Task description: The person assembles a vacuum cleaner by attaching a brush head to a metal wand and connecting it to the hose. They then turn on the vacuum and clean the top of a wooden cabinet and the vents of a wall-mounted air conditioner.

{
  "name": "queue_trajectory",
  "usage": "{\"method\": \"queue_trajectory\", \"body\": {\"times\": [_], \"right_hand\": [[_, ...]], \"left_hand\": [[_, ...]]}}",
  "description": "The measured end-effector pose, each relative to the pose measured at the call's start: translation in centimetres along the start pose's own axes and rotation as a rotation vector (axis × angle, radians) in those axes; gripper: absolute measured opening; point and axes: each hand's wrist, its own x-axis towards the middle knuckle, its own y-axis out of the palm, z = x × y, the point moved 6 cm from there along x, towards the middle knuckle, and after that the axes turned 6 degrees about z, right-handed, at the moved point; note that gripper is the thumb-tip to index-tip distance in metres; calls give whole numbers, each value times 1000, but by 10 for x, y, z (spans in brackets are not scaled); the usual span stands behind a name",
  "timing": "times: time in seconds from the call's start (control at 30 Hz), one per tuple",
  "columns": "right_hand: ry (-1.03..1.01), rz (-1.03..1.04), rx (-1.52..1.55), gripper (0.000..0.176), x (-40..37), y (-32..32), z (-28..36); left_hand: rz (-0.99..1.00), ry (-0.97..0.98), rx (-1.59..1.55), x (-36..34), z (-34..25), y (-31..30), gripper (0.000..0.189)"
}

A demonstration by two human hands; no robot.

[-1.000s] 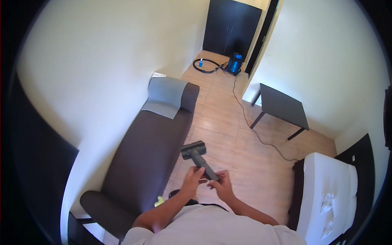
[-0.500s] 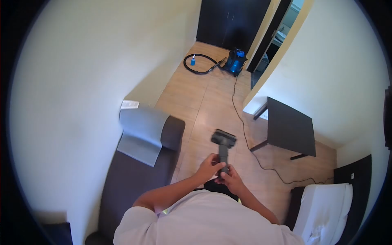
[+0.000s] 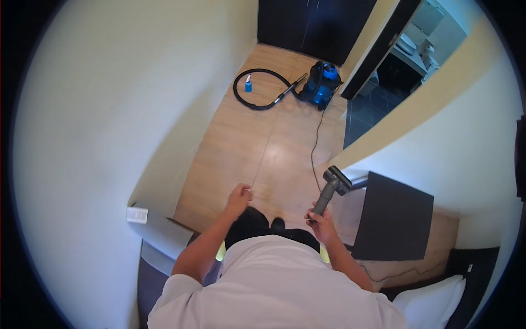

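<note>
My right hand (image 3: 324, 226) is wrapped round the grey tube of a vacuum cleaner floor head (image 3: 327, 194). The wide dark end of this attachment points up and to the right, near the dark table. Off to the left, my left hand (image 3: 239, 200) hangs over the floor with nothing in it. Its fingers are loosely bent and a little apart. Farther ahead stands a blue and black vacuum cleaner (image 3: 321, 86), its black hose (image 3: 257, 106) looped on the floor. Inside the loop is a blue spray bottle (image 3: 248, 85).
A dark table (image 3: 394, 219) is at my right, with a pillow (image 3: 433, 301) behind it. A sofa (image 3: 150, 288) with a grey cover lies at my left. The vacuum's cord (image 3: 314, 153) crosses the wooden floor. A doorway (image 3: 378, 104) opens at the right.
My left hand has let go of the floor head and moved left. My right hand has carried it to the right. The view has moved forward, towards the vacuum cleaner.
</note>
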Motion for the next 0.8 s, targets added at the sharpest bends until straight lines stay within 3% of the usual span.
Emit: {"method": "queue_trajectory", "body": {"times": [0.13,0.27,0.37,0.43,0.63,0.7,0.8], "right_hand": [[56,-22,-15,49,170,-34,49],[85,-111,-93,52,334,-60,79],[111,-211,-157,53,460,-76,106],[161,-237,-161,51,518,-79,134],[180,-126,-232,51,694,-76,191],[200,-154,-198,52,728,-79,193],[246,-38,-269,53,794,-101,200]], "left_hand": [[-47,-100,-37,145,-21,-48,30],[13,-155,12,328,-35,-56,29],[73,-62,181,519,-52,-36,29],[84,28,491,621,-74,-13,30],[317,-185,804,894,-20,68,48],[304,-210,780,958,0,90,58],[286,-280,793,1055,21,125,81]]}}
